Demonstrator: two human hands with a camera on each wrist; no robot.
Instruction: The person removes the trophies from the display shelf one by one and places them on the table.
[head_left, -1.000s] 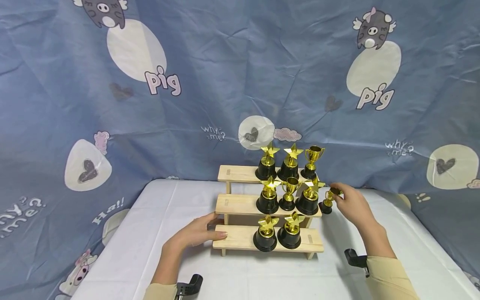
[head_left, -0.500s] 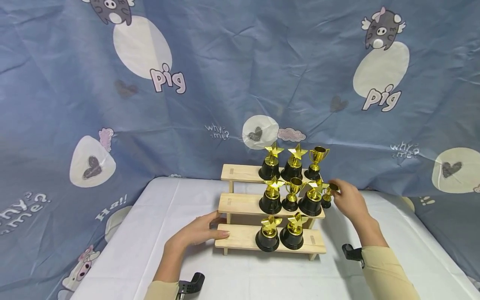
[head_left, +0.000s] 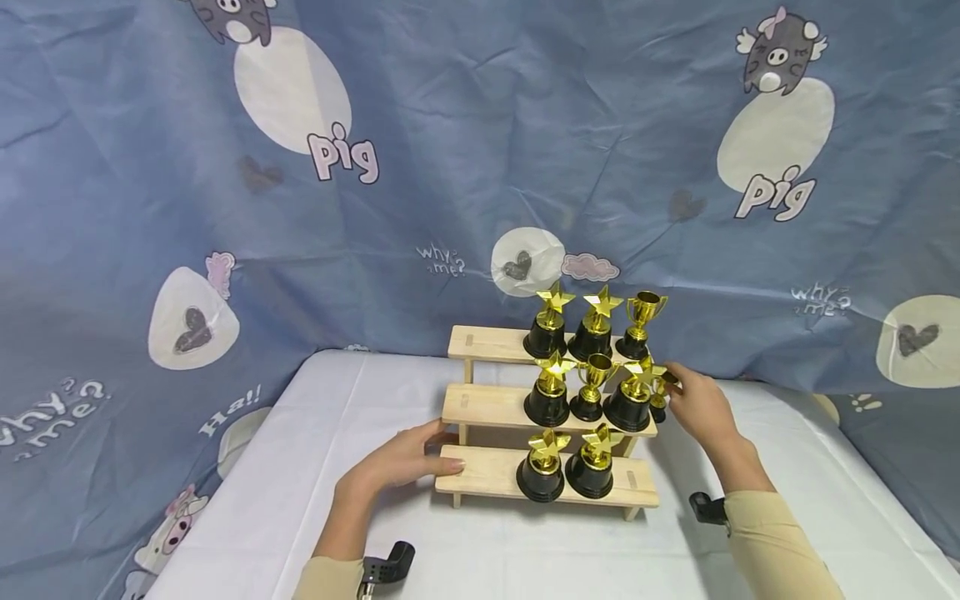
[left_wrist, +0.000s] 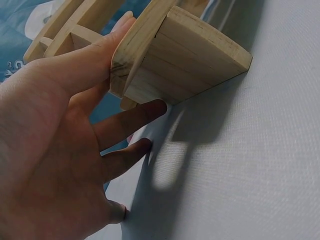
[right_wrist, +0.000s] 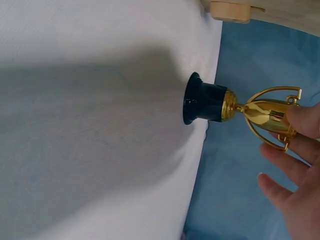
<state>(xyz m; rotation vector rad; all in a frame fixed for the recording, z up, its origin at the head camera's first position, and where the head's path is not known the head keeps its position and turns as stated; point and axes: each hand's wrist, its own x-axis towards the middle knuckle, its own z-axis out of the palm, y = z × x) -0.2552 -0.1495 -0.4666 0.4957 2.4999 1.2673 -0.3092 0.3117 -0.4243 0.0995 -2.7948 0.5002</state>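
My left hand (head_left: 399, 458) grips the left end of the lowest board of a three-step wooden display stand (head_left: 483, 473). Its thumb lies on the board, and in the left wrist view the other fingers (left_wrist: 132, 120) spread beside and below the end. By the stand's right end, my right hand (head_left: 703, 408) pinches the rim of a small gold trophy cup (right_wrist: 262, 114) with a black base. In the head view that cup is partly hidden behind the star trophy (head_left: 628, 400) on the right of the middle board. The right wrist view shows its base close over the white cloth.
Two star trophies and a trophy cup (head_left: 641, 321) stand on the top board. The middle board bears star trophies around another cup (head_left: 596, 383); two more star trophies (head_left: 542, 467) stand on the lowest. A blue printed curtain (head_left: 420, 150) hangs behind the white-covered table (head_left: 540, 558).
My right hand has brought the trophy cup left, in close behind the middle board's right-hand star trophy. My left hand keeps its grip on the stand. The head view has shifted slightly.
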